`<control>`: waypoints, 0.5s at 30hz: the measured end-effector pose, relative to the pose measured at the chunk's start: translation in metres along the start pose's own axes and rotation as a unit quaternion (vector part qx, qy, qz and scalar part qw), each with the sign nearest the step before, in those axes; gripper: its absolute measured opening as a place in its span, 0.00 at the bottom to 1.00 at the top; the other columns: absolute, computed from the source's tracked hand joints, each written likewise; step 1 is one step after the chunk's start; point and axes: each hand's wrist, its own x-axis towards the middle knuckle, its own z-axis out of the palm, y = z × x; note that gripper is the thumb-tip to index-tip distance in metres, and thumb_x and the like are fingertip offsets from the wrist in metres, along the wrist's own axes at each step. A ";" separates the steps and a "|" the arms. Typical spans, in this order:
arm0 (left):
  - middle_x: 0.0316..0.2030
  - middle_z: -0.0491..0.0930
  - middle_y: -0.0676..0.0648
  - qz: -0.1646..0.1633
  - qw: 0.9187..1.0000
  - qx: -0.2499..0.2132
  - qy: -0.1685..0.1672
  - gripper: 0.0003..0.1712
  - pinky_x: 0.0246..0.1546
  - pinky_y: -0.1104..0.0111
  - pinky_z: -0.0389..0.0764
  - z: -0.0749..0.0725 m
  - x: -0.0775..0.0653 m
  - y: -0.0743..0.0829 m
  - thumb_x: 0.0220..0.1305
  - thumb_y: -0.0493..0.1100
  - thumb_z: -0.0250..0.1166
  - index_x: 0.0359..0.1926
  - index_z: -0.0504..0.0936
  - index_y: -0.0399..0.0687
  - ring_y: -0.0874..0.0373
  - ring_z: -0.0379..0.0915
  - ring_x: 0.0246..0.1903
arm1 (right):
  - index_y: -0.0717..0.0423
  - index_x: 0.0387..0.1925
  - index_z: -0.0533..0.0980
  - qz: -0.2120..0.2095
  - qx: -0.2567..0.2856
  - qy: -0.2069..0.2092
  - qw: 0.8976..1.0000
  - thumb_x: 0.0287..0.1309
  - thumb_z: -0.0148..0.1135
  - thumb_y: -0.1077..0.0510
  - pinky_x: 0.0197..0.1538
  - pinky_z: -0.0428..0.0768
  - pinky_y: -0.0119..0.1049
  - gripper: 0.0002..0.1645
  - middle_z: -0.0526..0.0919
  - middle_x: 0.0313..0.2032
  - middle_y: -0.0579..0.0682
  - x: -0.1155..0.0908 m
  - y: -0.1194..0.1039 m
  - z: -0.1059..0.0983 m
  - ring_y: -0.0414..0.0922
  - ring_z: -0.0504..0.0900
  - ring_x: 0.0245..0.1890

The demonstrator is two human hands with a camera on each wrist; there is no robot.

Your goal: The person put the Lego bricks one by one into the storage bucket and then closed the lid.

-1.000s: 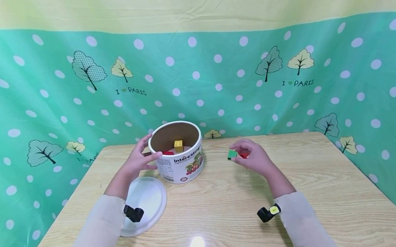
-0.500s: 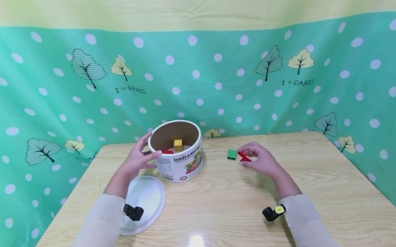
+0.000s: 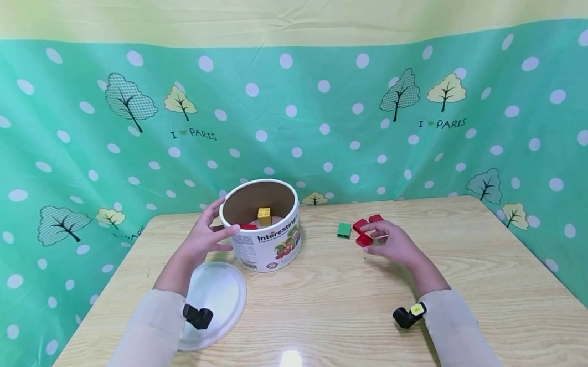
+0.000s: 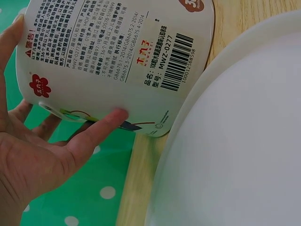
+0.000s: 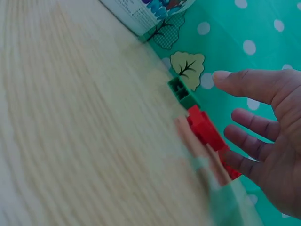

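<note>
In the head view my left hand (image 3: 204, 235) rests against the left side of a white printed bucket (image 3: 267, 248), thumb at the front and fingers toward the back. The left wrist view shows its thumb (image 4: 101, 129) straight against the bucket wall. A yellow toy brick (image 3: 264, 216) and a red piece (image 3: 248, 226) are inside the bucket. My right hand (image 3: 394, 246) is beside three red bricks (image 3: 364, 240) on the table, fingertips close to them. In the right wrist view its fingers are spread with nothing between them. A green brick (image 3: 343, 230) lies just left of the red ones.
A round white lid (image 3: 215, 301) lies on the wooden table (image 3: 321, 315), partly under my left forearm. A green dotted curtain (image 3: 320, 121) rises behind the table's back edge and along both sides.
The green brick, earlier at my right fingertips, now lies on the table. My right hand has drawn back to the right, leaving red bricks there. The left hand and bucket have stayed put.
</note>
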 end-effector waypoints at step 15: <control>0.76 0.42 0.41 -0.006 1.000 0.008 0.003 0.55 0.43 0.41 0.81 0.000 0.000 0.000 0.60 0.48 0.71 0.77 0.42 0.65 0.30 0.48 0.69 | 0.58 0.57 0.77 -0.002 -0.055 0.016 0.998 0.49 0.74 0.61 0.51 0.76 0.48 0.31 0.78 0.50 0.59 0.004 0.022 0.006 0.55 0.75 0.46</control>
